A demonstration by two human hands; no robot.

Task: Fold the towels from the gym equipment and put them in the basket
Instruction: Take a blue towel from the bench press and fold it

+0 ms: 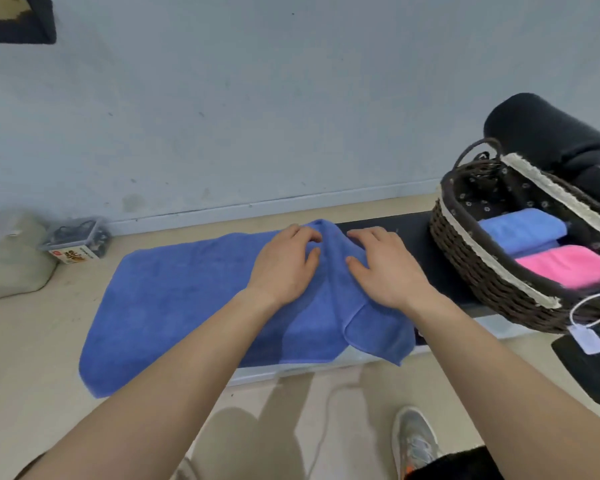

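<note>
With left hand [284,268] and right hand [383,268] side by side, fingers curled and thumbs turned inward, pinches up a ridge of the blue towel [174,299] between them, apparently to carry that end over into a fold. Has the rest of the cloth spread flat on the bench [413,230], mostly left of the hands, so edges can meet cleanly. Has the basket [465,258] just right of the right hand, within easy reach, a folded light-blue towel [523,226] and pink towel [565,265] already inside.
</note>
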